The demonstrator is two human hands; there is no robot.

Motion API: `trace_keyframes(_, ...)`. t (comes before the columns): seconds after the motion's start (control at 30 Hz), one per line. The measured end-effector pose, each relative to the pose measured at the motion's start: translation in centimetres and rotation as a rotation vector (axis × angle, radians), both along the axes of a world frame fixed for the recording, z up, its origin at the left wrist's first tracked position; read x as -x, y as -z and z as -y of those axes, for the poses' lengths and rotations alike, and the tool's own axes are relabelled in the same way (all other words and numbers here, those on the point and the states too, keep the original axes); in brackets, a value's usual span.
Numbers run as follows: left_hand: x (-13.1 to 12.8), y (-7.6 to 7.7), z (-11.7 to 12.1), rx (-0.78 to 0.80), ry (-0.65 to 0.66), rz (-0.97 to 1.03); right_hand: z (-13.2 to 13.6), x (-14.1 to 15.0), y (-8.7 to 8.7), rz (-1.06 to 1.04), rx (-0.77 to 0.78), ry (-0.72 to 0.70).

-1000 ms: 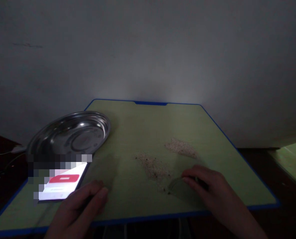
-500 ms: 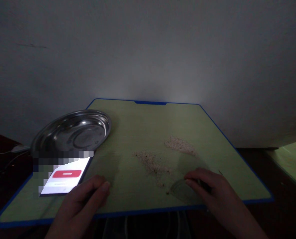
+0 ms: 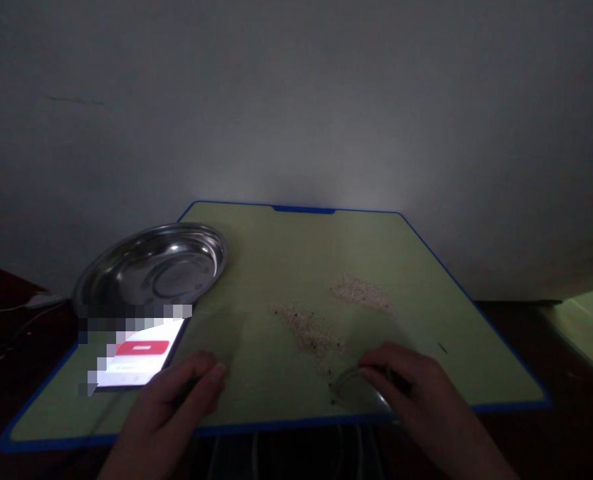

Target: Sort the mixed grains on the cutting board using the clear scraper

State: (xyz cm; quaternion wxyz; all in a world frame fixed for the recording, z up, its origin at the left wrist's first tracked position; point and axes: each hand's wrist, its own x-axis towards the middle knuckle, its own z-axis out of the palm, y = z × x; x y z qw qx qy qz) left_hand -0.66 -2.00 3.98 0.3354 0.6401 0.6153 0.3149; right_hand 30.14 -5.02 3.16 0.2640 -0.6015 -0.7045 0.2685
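My right hand (image 3: 406, 380) pinches the rim of a clear, round-edged dish (image 3: 359, 390) between thumb and fingers. The dish is low and tilted at the front edge of the table, with a few dark bits beside its left rim. Just beyond it lies a pile of pale, rice-like grains (image 3: 306, 328) with dark specks mixed in. A second, paler grain pile (image 3: 360, 293) sits farther back to the right. My left hand (image 3: 176, 400) is closed near the front left edge, thumb against the curled fingers; whatever it may hold is hidden.
A shiny metal basin (image 3: 176, 273) stands at the left of the blue-edged green table (image 3: 276, 247). A lit phone (image 3: 139, 360), partly pixelated, leans or lies in front of it. A thin dark sliver (image 3: 443, 347) is on the right side. Behind is a grey wall (image 3: 296, 100).
My right hand has shifted slightly left and towards me with the clear dish, which is now tilted more. The dark sliver is more fully uncovered. My left hand keeps its closed pose.
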Motion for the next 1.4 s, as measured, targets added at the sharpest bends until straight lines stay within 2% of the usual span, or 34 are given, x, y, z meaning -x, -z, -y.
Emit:
trace_keyframes(0.13,-0.1,-0.2,0.1,-0.015,0.008,0.026,0.4,0.7,0.0,-0.013,0.033,-0.062)
trace_keyframes(0.27,0.0,0.3,0.4,-0.003,0.006,0.012,0.5,0.7,-0.2,-0.032,0.054,-0.102)
trace_keyframes(0.47,0.0,0.4,0.4,-0.016,0.005,0.039,0.0,-0.4,-0.2,-0.049,-0.006,0.008)
trace_keyframes(0.87,-0.3,-0.1,0.3,-0.030,-0.017,0.046,-1.1,-0.5,0.6,-0.015,-0.040,0.054)
trace_keyframes(1.27,-0.1,0.2,0.5,-0.017,0.020,0.015,-0.6,2.5,0.1,-0.035,0.044,-0.110)
trace_keyframes(1.4,-0.4,-0.1,0.5,-0.037,0.022,0.036,-0.5,2.1,-0.3,-0.037,0.053,-0.152)
